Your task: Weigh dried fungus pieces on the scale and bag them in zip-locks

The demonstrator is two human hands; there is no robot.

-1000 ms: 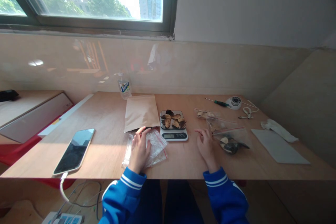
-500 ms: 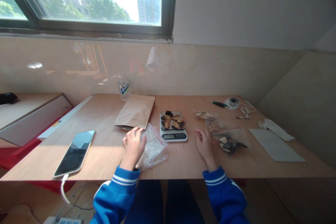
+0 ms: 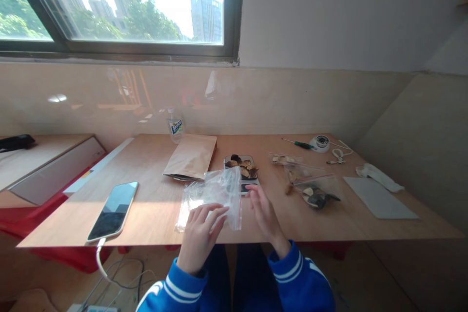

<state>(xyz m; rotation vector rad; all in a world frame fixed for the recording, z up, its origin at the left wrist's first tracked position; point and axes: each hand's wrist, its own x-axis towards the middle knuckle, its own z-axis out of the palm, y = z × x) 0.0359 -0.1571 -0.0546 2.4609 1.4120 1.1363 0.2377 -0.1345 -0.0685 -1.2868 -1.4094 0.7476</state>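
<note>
My left hand [image 3: 202, 232] pinches a clear zip bag with a red seal strip [image 3: 224, 192] and holds it up above the table's front edge. More clear bags [image 3: 187, 203] lie flat under it. My right hand [image 3: 263, 213] is just to the right of the lifted bag, fingers stretched out and apart, holding nothing. Behind the bag stands a small kitchen scale [image 3: 247, 171] with dark dried pieces on its tray; the bag hides its left half and display.
On the wooden table [image 3: 153, 204]: a brown paper pouch [image 3: 191, 162], a phone [image 3: 114, 209] on a cable at the left, filled clear bags [image 3: 314, 191] at the right, a grey sheet [image 3: 379, 197], a screwdriver [image 3: 297, 144], a small bottle [image 3: 176, 127] at the back.
My left hand has picked one clear bag off the pile and raised it. My right hand has moved left from the filled bags toward the lifted one.
</note>
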